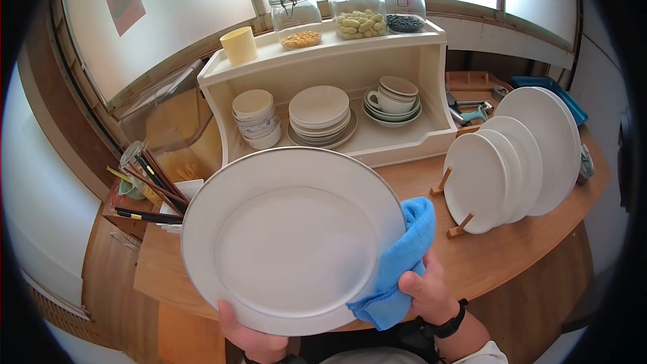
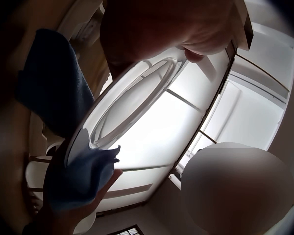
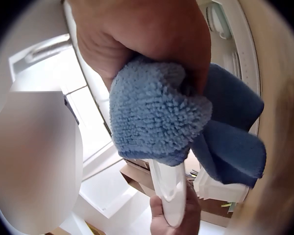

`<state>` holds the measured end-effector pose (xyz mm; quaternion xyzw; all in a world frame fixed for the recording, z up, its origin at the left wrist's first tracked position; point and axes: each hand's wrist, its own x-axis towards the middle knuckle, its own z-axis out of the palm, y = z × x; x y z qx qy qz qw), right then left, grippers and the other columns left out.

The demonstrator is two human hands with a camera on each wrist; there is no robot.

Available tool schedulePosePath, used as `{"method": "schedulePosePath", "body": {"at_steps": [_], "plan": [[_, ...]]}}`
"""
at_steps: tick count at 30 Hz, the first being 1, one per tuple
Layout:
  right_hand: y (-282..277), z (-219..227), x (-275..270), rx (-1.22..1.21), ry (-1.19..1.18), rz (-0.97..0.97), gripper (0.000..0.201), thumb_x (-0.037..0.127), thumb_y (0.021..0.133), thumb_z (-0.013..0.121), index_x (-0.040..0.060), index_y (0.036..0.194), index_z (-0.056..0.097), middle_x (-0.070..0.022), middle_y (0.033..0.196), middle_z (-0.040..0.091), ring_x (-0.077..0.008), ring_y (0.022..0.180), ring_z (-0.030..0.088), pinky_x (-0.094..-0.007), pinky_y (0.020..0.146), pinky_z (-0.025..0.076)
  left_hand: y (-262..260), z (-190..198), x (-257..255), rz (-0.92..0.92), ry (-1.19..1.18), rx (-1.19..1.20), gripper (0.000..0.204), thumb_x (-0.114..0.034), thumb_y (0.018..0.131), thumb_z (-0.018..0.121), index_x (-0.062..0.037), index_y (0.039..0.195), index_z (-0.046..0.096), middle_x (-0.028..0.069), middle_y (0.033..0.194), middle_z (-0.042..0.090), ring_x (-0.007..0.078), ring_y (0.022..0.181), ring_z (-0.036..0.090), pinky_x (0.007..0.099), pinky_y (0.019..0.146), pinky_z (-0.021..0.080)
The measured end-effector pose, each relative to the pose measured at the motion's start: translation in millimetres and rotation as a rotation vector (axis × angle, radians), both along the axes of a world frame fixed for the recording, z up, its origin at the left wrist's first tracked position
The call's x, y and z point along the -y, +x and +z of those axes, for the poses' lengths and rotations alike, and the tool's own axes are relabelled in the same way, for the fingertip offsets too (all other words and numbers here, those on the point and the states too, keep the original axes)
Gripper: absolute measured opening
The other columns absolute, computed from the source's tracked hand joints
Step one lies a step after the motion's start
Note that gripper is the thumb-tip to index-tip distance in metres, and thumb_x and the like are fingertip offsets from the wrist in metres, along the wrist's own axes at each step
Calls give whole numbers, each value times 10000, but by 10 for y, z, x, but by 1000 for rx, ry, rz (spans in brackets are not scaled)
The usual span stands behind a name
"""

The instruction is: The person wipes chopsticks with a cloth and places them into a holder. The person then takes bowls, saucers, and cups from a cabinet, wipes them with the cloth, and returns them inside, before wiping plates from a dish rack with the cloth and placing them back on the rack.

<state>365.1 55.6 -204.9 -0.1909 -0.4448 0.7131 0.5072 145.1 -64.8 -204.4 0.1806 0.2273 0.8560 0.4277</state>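
A large white plate with a thin dark rim [image 1: 296, 243] is held up over the table, its face towards the head camera. The left hand [image 1: 253, 337] grips its lower left edge, thumb on the front. At the lower right edge, the right hand [image 1: 429, 290] holds a blue cloth [image 1: 397, 263] folded around the rim. In the right wrist view the cloth [image 3: 157, 112] bunches under the right hand [image 3: 152, 34], and the plate [image 3: 169, 191] appears edge-on. The left wrist view shows the left hand [image 2: 161, 29] on the plate's edge.
Behind the plate a cream shelf [image 1: 404, 152] holds bowls [image 1: 256, 118], stacked plates [image 1: 319, 108] and a cup, with glass jars [image 1: 357, 17] on top. White plates [image 1: 475, 182] stand in a wooden rack at right. Chopsticks [image 1: 158, 185] are at left.
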Motion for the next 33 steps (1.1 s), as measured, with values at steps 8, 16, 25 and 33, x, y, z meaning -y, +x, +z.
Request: {"method": "schedulePosePath", "body": {"at_steps": [8, 16, 25, 33], "plan": [[-23, 49, 12, -54, -385, 488, 738, 231, 850, 724, 38, 1437, 320, -131, 1387, 481, -275, 1242, 513, -445, 1037, 440, 181, -6, 86, 32, 10, 58, 781, -546, 891, 559, -92, 1473, 304, 101, 1515, 330, 308, 1342, 355, 467, 1115, 297], [-346, -77, 625, -231, -484, 134, 621, 182, 900, 639, 80, 1434, 339, -106, 1348, 507, -284, 1231, 504, -467, 1059, 398, 561, 99, -169, 150, -123, -66, 865, -654, 886, 454, -33, 1464, 288, 143, 1498, 322, 285, 1336, 356, 419, 1115, 281], [417, 488, 238, 192, 152, -62, 601, 49, 785, 735, -1, 1321, 470, -107, 1257, 579, -249, 1152, 554, -407, 999, 446, -61, 416, -162, -38, -90, -181, 672, -372, 916, 592, 36, 1394, 352, 163, 1396, 458, 300, 1253, 473, 457, 1060, 380], [361, -34, 472, -76, -253, -114, 726, 149, 779, 783, 16, 1383, 402, -114, 1305, 542, -273, 1165, 551, -434, 986, 466, 311, 236, -269, 241, -73, -236, 688, -492, 955, 502, -20, 1430, 341, 136, 1403, 462, 305, 1240, 484, 460, 1037, 412]]}}
